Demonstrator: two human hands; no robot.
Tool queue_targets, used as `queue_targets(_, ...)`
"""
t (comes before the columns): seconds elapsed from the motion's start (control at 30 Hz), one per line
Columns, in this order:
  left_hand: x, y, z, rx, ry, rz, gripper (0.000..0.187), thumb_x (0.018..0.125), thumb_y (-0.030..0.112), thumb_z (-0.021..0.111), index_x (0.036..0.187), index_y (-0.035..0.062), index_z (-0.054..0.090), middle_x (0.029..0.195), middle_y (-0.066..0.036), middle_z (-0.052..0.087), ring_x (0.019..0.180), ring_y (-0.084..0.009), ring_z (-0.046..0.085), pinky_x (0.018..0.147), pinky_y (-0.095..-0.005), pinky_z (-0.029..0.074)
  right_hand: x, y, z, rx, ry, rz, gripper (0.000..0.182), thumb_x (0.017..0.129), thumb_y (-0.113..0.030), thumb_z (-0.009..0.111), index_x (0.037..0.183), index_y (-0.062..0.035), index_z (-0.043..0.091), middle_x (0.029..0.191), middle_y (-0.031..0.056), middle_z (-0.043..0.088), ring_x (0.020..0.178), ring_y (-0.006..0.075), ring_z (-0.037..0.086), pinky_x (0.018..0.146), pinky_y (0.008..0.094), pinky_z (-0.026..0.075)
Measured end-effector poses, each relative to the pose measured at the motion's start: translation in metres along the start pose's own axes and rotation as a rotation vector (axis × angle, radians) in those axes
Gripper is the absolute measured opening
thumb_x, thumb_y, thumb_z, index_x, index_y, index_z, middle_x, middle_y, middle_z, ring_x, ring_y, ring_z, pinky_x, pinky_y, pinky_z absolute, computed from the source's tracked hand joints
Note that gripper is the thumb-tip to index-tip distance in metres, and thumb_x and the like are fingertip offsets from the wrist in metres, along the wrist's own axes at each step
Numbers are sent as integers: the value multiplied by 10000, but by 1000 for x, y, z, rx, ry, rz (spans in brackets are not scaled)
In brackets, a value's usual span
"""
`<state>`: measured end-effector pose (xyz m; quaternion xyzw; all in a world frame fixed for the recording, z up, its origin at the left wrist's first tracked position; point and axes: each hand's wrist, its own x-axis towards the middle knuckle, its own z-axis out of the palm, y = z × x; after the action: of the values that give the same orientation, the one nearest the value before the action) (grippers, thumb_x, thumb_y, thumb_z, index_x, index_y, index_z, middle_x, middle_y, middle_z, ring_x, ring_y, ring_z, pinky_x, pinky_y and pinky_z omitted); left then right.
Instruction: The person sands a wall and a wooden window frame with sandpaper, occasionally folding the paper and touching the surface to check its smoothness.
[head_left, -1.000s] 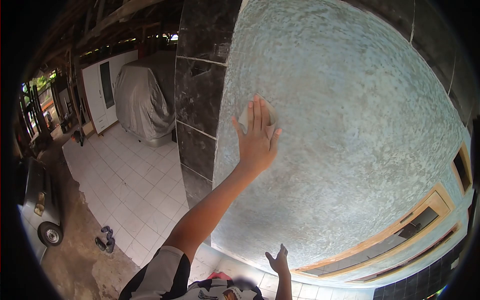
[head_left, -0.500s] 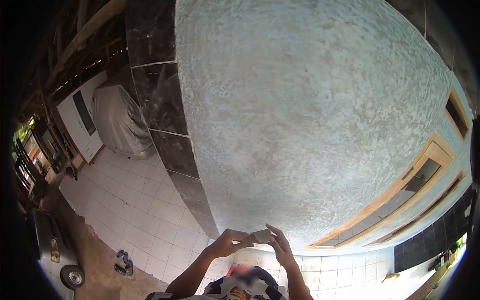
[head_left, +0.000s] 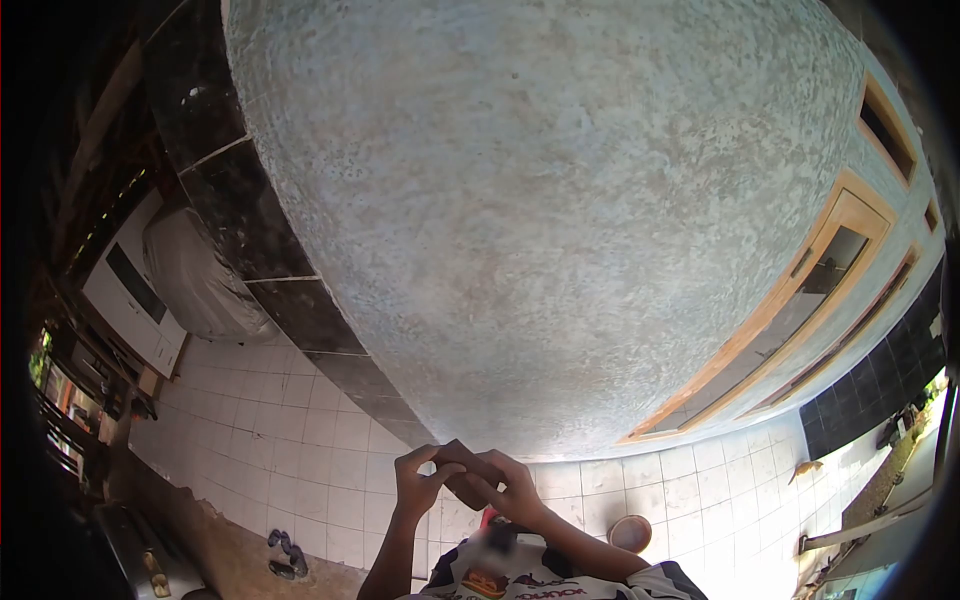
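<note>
Close to the foot of the grey-blue wall (head_left: 540, 250), in front of the shirt, both hands hold a small flat brownish-grey piece (head_left: 459, 455). My left hand (head_left: 417, 480) grips its left side, with the thumb across its face. My right hand (head_left: 510, 485) has its fingers around the right and lower part. What the piece is made of cannot be told.
White floor tiles (head_left: 290, 430) run along the wall. A round container (head_left: 630, 533) stands on them at the lower right. Sandals (head_left: 287, 555) lie at the lower left near a vehicle (head_left: 145, 560). A wood-framed door (head_left: 790, 320) is at the right, a covered object (head_left: 200, 280) at the left.
The view has turned and shifted, bringing the round container into sight. The piece is now tilted differently, and my right hand, formerly with fingers raised, has closed around it.
</note>
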<state>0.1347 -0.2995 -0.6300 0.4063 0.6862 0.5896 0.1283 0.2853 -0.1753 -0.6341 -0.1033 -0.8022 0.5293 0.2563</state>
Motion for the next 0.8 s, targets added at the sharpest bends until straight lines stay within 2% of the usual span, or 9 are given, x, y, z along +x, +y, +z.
queue_targets(0.07,1,-10,0,-64,-12,-79,257,779,144,879,946,-4,753,803,-67,731,766,-127,662,732,-299,497,-5,9,8,612,93,220,286,963,-143,730,1198,-16,626,1029,44,696,951,133,680,843,313,546)
queue_targets(0.17,7,-21,-3,-36,-157,-72,263,787,150,879,958,-4,751,823,-63,734,793,-122,664,744,-300,500,-10,14,1,913,137,445,225,943,-42,725,1145,-50,626,1061,35,689,972,114,662,858,277,538)
queue_targets(0.2,9,-22,-5,-23,-225,-89,264,809,129,868,1000,-9,748,860,-60,740,821,-125,671,771,-300,514,-13,18,1,924,154,471,235,926,-79,756,1121,-63,625,1029,9,671,972,83,634,861,277,524)
queue_targets(0.37,19,3,9,-239,-263,-212,273,859,75,827,1093,-31,734,926,-68,747,866,-140,692,836,-297,535,-12,5,-19,1006,231,506,220,946,-94,732,1113,-83,589,1034,23,661,960,111,642,871,282,520)
queue_targets(0.5,33,18,42,-320,-145,-228,267,864,55,815,1105,-28,733,943,-60,753,855,-113,684,791,-270,520,-5,4,-47,1352,111,347,229,971,-163,709,1133,-130,551,1221,61,607,1102,166,614,937,337,518)
queue_targets(0.53,37,22,51,-294,-130,-173,268,865,55,814,1108,-25,734,943,-58,754,839,-104,676,759,-263,503,-1,3,-49,1347,113,301,288,969,-194,715,1185,-125,539,1256,68,582,1185,182,582,988,359,508)
queue_targets(0.63,47,37,73,-243,-105,-85,263,877,70,807,1114,-20,733,949,-59,752,842,-111,672,741,-264,490,7,-22,-67,1153,180,402,382,973,-222,714,1277,-103,517,1252,75,583,1209,194,575,1041,379,490)
queue_targets(0.67,51,43,78,-211,-83,-45,258,889,85,800,1116,-18,732,956,-62,749,860,-129,676,756,-271,494,8,-23,-69,1133,248,407,450,984,-218,702,1355,-76,490,1267,85,585,1183,195,597,1025,361,511)
queue_targets(0.8,71,59,78,-96,-121,6,246,938,169,757,1150,48,733,1020,-75,739,930,-138,670,769,-290,483,5,-1,-73,987,387,418,433,996,-181,680,1370,-69,492,1288,95,596,1138,181,627,947,327,552)
